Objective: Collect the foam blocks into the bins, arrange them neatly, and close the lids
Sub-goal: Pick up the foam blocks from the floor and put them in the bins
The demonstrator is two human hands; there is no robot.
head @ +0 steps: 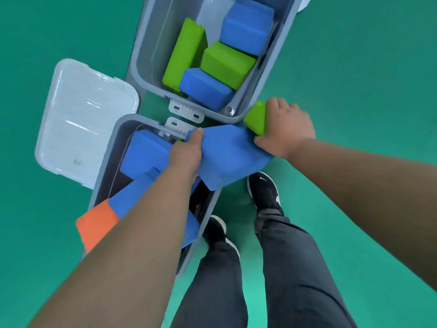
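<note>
Blue block is held above the near bin's far right corner. The left hand grips its left edge, while the right hand is curled round a green block with its thumb against the blue block's right end. Inside the near bin lie more blue blocks, with an orange block poking over its near left rim; its clear lid lies open to its left, and beyond it the far bin holds a loose heap of green and blue foam.
</note>
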